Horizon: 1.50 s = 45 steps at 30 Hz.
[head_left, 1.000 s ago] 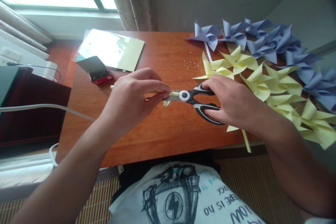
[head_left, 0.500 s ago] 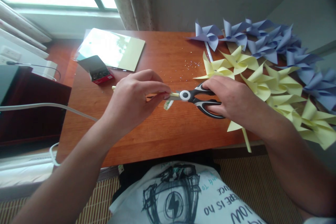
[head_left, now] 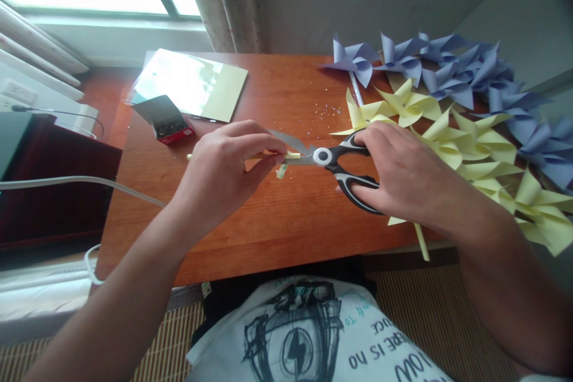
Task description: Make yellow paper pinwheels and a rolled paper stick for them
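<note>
Pinched between the thumb and fingers of my left hand is a thin yellow paper stick, lying roughly level, with its other end showing left of the hand. My right hand has its fingers through the black and grey handles of the scissors. The scissor blades are spread apart and point left, with the stick's right end between them. Just below my left fingertips, a small clear and greenish piece, perhaps tape, shows; I cannot tell what it rests on.
Yellow pinwheels and purple pinwheels crowd the table's right side. Small paper bits lie scattered mid-table. At the back left are a stack of sheets and an opened red box of small dark pieces. A white cable reaches the table's left edge.
The scissors have opened wider, their handles spreading, and shifted slightly right. More of the stick's right end now shows beyond my left fingertips.
</note>
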{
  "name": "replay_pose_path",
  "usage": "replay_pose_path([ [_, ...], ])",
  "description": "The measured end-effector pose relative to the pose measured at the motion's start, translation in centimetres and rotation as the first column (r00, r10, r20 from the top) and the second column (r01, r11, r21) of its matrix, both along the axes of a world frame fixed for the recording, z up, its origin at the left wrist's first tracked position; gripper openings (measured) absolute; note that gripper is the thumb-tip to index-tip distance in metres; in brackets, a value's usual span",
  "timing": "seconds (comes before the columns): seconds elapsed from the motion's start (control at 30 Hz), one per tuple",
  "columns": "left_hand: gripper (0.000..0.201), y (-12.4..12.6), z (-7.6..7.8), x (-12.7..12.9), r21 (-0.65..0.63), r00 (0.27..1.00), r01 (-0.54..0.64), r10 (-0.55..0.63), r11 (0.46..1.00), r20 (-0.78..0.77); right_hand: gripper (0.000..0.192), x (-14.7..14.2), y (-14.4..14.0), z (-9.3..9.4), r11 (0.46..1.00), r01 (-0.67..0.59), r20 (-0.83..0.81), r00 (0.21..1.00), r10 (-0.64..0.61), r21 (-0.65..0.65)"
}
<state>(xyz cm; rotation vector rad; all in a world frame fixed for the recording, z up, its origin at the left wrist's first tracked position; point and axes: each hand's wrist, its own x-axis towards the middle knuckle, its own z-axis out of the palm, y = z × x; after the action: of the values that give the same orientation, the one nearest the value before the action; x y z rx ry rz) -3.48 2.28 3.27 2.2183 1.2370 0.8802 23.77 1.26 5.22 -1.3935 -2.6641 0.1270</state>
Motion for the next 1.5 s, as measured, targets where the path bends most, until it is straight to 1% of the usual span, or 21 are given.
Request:
replay_pose_path([
  [0.17,0.009,0.1,0.1,-0.4,0.066,0.996,-0.012,0.018,0.998,-0.091,0.045,1.4,-0.5,-0.2,0.996,0.085,0.016,0.996,-0.085,0.022],
  [0.23,0.009,0.1,0.1,-0.5,0.077,0.993,-0.028,0.037,0.997,-0.115,0.042,2.2,-1.0,-0.1,0.992,0.122,0.012,0.992,-0.122,0.037],
  [0.3,0.009,0.1,0.1,-0.5,0.071,0.991,-0.049,0.058,0.996,-0.120,0.035,2.9,-1.6,0.1,0.987,0.157,-0.002,0.988,-0.157,0.034],
  [0.37,0.009,0.1,0.1,-0.5,0.063,0.990,-0.070,0.077,0.996,-0.117,0.031,3.4,-2.3,0.1,0.971,0.239,-0.045,0.970,-0.237,0.024],
  [0.43,0.009,0.1,0.1,-0.4,0.057,0.992,-0.068,0.074,0.996,-0.107,0.030,3.2,-2.9,-0.3,0.931,0.365,-0.146,0.920,-0.363,-0.020],
  [0.5,0.009,0.0,0.1,-0.2,0.050,0.993,-0.063,0.067,0.997,-0.095,0.030,2.2,-3.4,-1.2,0.875,0.454,-0.300,0.822,-0.484,-0.168],
  [0.53,0.010,0.0,0.2,-0.1,0.037,0.994,-0.061,0.065,0.997,-0.091,0.032,1.4,-3.6,-1.8,0.852,0.441,-0.389,0.759,-0.522,-0.284],
  [0.57,0.010,-0.1,0.2,0.0,0.022,0.994,-0.063,0.065,0.998,-0.084,0.032,0.3,-3.6,-2.5,0.824,0.385,-0.474,0.682,-0.558,-0.416],
  [0.6,0.011,-0.2,0.3,0.2,0.004,0.995,-0.067,0.067,0.998,-0.077,0.035,-0.8,-3.6,-3.1,0.798,0.310,-0.557,0.585,-0.589,-0.517],
  [0.63,0.011,-0.3,0.3,0.3,-0.011,0.996,-0.068,0.067,0.998,-0.065,0.037,-2.0,-3.6,-3.6,0.777,0.230,-0.627,0.480,-0.614,-0.586],
  [0.67,0.010,-0.4,0.3,0.3,-0.026,0.997,-0.064,0.062,0.998,-0.047,0.038,-3.2,-3.5,-4.1,0.755,0.172,-0.663,0.384,-0.642,-0.632],
  [0.7,0.010,-0.6,0.3,0.4,-0.042,0.998,-0.057,0.056,0.997,-0.022,0.040,-4.3,-3.4,-4.4,0.735,0.119,-0.678,0.311,-0.666,-0.668],
  [0.77,0.010,-0.8,0.2,0.5,-0.082,0.998,-0.048,0.050,0.995,0.032,0.046,-6.1,-3.2,-4.9,0.735,0.021,-0.719,0.189,-0.669,-0.678],
  [0.83,0.009,-1.0,0.2,0.6,-0.142,0.994,-0.036,0.049,0.989,0.094,0.052,-7.3,-3.2,-5.1,0.733,-0.050,-0.733,0.103,-0.672,-0.679],
  [0.9,0.010,-1.2,0.2,0.8,-0.211,0.984,-0.018,0.055,0.977,0.168,0.055,-8.0,-3.4,-5.2,0.720,-0.082,-0.724,0.052,-0.688,-0.690],
  [0.97,0.012,-1.3,0.2,1.1,-0.282,0.962,0.009,0.068,0.959,0.263,0.052,-8.4,-3.5,-5.3,0.709,-0.084,-0.713,0.027,-0.701,-0.701],
  [1.07,0.013,-1.6,0.3,1.6,-0.378,0.911,0.048,0.114,0.924,0.395,0.045,-8.5,-3.7,-5.1,0.715,-0.082,-0.719,0.030,-0.694,-0.694],
  [1.2,0.013,-2.0,0.1,2.3,-0.494,0.834,0.136,0.170,0.859,0.526,0.042,-8.0,-3.8,-4.7,0.732,-0.074,-0.735,0.075,-0.674,-0.678],
  [1.3,0.014,-2.2,-0.5,2.6,-0.561,0.772,0.207,0.219,0.801,0.596,0.041,-7.4,-3.9,-4.7,0.730,-0.055,-0.731,0.111,-0.673,-0.681],
  [1.43,0.016,-2.5,-1.3,3.0,-0.630,0.707,0.234,0.315,0.741,0.633,0.039,-6.6,-4.0,-4.8,0.747,-0.001,-0.735,0.180,-0.654,-0.665],
  [1.5,0.017,-2.6,-1.6,3.2,-0.649,0.686,0.242,0.345,0.721,0.640,0.038,-6.3,-4.1,-4.8,0.764,0.030,-0.742,0.220,-0.634,-0.644],
])
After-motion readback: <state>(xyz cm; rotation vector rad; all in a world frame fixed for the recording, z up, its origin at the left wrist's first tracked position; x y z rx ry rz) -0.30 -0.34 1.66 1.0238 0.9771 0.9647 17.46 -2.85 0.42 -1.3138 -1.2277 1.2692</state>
